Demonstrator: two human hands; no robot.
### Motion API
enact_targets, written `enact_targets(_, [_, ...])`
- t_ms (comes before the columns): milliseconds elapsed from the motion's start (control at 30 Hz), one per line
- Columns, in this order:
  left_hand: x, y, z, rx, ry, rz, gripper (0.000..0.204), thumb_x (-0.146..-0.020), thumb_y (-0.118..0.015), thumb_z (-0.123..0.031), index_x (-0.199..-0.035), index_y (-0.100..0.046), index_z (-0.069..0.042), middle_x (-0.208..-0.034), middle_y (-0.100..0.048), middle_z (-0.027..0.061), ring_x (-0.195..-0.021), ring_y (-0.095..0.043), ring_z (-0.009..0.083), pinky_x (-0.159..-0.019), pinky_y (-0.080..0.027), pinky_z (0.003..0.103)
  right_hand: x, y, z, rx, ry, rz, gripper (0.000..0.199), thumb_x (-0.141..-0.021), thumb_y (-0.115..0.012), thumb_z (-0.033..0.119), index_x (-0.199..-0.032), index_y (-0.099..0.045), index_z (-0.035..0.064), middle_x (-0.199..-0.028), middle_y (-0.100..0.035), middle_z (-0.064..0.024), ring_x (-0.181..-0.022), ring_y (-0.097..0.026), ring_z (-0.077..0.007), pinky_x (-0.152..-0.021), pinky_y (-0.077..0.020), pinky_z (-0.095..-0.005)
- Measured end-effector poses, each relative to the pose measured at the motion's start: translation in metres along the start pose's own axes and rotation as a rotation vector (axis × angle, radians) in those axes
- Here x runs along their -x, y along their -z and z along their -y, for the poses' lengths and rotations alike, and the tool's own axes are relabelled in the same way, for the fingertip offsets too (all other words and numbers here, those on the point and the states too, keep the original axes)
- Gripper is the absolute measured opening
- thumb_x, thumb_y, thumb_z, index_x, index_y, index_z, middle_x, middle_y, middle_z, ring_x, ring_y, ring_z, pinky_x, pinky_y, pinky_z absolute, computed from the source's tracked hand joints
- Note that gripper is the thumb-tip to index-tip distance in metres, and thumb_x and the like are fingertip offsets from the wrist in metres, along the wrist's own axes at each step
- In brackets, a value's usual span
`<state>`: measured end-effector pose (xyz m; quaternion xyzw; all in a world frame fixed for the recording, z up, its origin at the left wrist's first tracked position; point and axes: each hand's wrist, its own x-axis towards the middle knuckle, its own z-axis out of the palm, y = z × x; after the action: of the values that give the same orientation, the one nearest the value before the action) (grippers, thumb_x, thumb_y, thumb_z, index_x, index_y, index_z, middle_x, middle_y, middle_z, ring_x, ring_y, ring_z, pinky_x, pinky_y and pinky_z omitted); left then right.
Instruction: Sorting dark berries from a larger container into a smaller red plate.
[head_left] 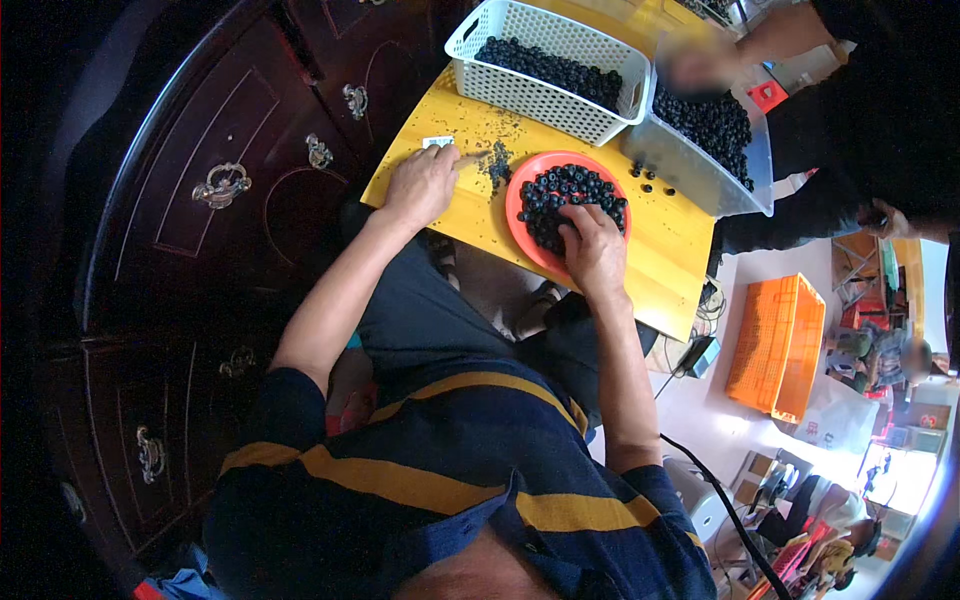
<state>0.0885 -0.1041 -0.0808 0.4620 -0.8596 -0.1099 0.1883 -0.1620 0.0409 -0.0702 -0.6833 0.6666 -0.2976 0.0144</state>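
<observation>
So the right hand (594, 247) is sitting palm down in the orange plate (520, 215), fingers curled into the heap of dark round berries (570, 195) on it, though I can't tell if it's actually pinching any or just resting on them. The left hand (424, 185) lies flat on the yellow table (480, 225) just left of the plate, loose and holding nothing, index finger stretched toward a little pile of dark stems and bits (497, 165) scattered next to the plate's rim. A small pale card (437, 142) lies right above that hand's knuckles. Past the plate, 2 bigger containers: a white slotted basket (545, 95) with a layer of the same dark berries across its bottom, and touching its right side a clear plastic tub (700, 170) also loaded with berries. A few loose berries (645, 175) sit on the table between plate and tub. Another person's hand (700, 65) reaches in over the tub from the far side. Dark wooden cabinet (230, 190) with metal handles on the left, orange crate (778, 345) on the floor off to the right.
</observation>
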Motion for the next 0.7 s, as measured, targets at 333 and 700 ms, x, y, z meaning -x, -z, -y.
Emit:
enact_targets(333, [0.031, 0.030, -0.037, 0.754, 0.025, -0.041, 0.017, -0.094, -0.056, -0.013, -0.106, -0.056, -0.002, -0.082, -0.064, 0.0160, -0.076, -0.065, 0.0309, -0.073, -0.051, 0.039, 0.016, 0.015, 0.019, -1.529, -0.513, -0.070, 0.022, -0.103, -0.055, 0.027, -0.110, -0.062, 0.0075, -0.088, -0.062, -0.0008, -0.075, -0.059, -0.0102, -0.069, -0.0477, -0.0235])
enact_targets(700, [0.055, 0.059, -0.119, 1.054, -0.092, 0.119, 0.020, -0.103, -0.055, -0.021, -0.094, -0.058, -0.003, -0.073, -0.060, 0.0002, -0.063, -0.058, 0.0061, -0.060, -0.049, 0.023, 0.039, 0.028, 0.048, -1.780, -0.409, -0.036, 0.027, -0.102, -0.057, 0.029, -0.114, -0.059, 0.0058, -0.093, -0.063, -0.0051, -0.078, -0.060, -0.0133, -0.072, -0.0502, -0.0263])
